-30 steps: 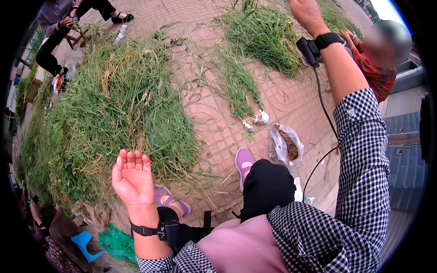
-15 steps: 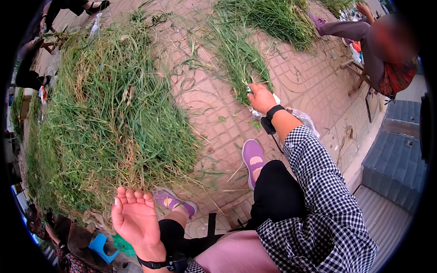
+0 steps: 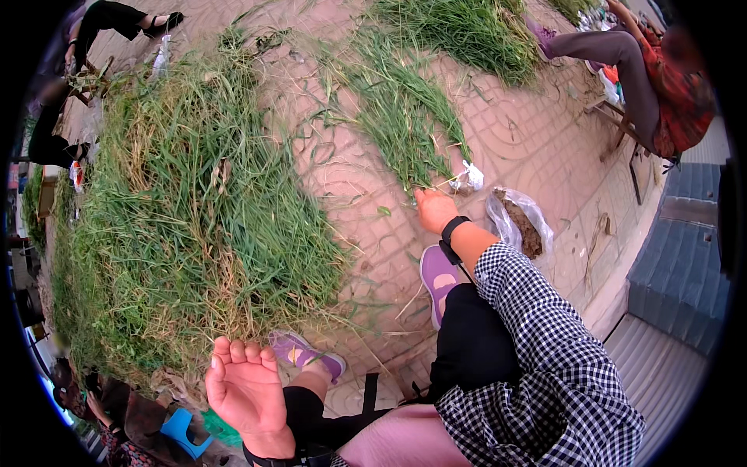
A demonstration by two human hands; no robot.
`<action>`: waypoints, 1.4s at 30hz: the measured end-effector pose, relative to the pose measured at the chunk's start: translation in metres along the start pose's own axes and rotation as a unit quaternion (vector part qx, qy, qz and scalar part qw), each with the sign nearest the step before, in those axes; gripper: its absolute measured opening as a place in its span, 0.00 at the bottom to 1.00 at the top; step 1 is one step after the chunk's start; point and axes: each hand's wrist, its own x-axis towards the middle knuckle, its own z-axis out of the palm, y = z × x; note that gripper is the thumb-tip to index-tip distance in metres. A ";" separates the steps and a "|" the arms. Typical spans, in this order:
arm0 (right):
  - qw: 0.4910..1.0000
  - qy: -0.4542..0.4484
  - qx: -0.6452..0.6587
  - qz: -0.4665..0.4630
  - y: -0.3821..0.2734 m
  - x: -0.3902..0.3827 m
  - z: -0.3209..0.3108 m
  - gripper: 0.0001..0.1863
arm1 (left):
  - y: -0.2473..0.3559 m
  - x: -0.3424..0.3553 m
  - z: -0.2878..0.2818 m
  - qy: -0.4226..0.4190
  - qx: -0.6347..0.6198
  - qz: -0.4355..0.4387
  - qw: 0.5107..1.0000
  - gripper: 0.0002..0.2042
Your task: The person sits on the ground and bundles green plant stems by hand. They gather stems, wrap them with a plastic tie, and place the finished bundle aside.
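My left hand point(image 3: 245, 385) is palm up, fingers apart and slightly curled, empty, below the big grass pile point(image 3: 194, 194). My right hand point(image 3: 436, 206) is closed around stem ends at the lower end of a small green grass bundle point(image 3: 397, 124); its fingertips are partly hidden. A crumpled white wrapping point(image 3: 467, 177) lies just above and right of that hand at the bundle's end. An open clear plastic bag point(image 3: 520, 226) with brown clumped material lies to the right of my right wrist.
Another grass pile point(image 3: 459, 35) lies at the back. A seated person point(image 3: 677, 93) is at right; others point(image 3: 101, 31) sit at upper left and lower left. A blue plastic stool point(image 3: 185, 433) is at lower left. A pavement edge point(image 3: 615, 288) borders grey roofing at right.
My right hand has come down from high on the right to the grass bundle, then slightly lower, closed on stems. My left hand appears lower in view, still open. The view has shifted.
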 end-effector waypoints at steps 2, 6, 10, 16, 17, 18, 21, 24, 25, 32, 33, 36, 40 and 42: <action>1.000 -0.016 -0.023 0.012 0.005 0.003 -0.001 0.17 | 0.000 0.000 -0.001 -0.008 0.006 -0.004 1.000 0.11; 0.998 -0.005 -0.056 0.029 0.013 0.007 -0.004 0.14 | 0.001 0.000 -0.001 -0.023 0.010 -0.006 1.000 0.11; 0.997 0.029 -0.053 0.051 0.014 0.018 -0.012 0.13 | 0.001 -0.003 0.003 -0.014 -0.001 -0.001 1.000 0.11; 0.995 0.079 -0.068 0.000 -0.004 0.009 -0.038 0.17 | 0.020 -0.009 -0.001 0.006 -0.018 0.042 0.999 0.11; 0.986 0.102 -0.126 -0.042 -0.009 0.006 -0.049 0.17 | 0.025 -0.012 -0.004 0.002 -0.026 0.060 0.998 0.10; 0.988 0.082 -0.120 -0.055 -0.016 0.008 -0.060 0.17 | 0.030 -0.015 -0.009 -0.001 -0.034 0.077 0.996 0.10; 0.993 0.023 -0.069 -0.097 -0.040 0.017 -0.094 0.18 | 0.046 -0.027 -0.021 -0.001 -0.067 0.118 0.991 0.09; 0.982 -0.043 -0.028 -0.180 -0.071 0.025 -0.131 0.17 | 0.050 -0.033 -0.029 -0.003 -0.084 0.114 0.990 0.09; 0.975 -0.060 -0.060 -0.207 -0.096 0.022 -0.151 0.17 | 0.044 -0.038 -0.027 0.004 -0.082 0.101 0.991 0.09; 0.896 0.068 -0.072 -0.433 -0.248 -0.055 -0.234 0.10 | 0.007 -0.067 -0.026 -0.126 0.169 -0.028 0.977 0.08; 0.883 0.099 0.007 -0.458 -0.275 -0.078 -0.249 0.09 | 0.005 -0.068 -0.030 -0.130 0.183 -0.033 0.974 0.08; 0.809 0.162 0.126 -0.551 -0.354 -0.168 -0.295 0.07 | 0.002 -0.066 -0.040 -0.140 0.224 -0.049 0.963 0.07; 0.715 0.170 -0.041 -0.677 -0.445 -0.333 -0.321 0.13 | 0.012 -0.092 -0.049 -0.138 -0.045 0.018 0.989 0.07; 0.707 0.182 -0.125 -0.672 -0.469 -0.406 -0.319 0.15 | 0.021 -0.082 -0.072 -0.144 0.240 -0.011 0.960 0.06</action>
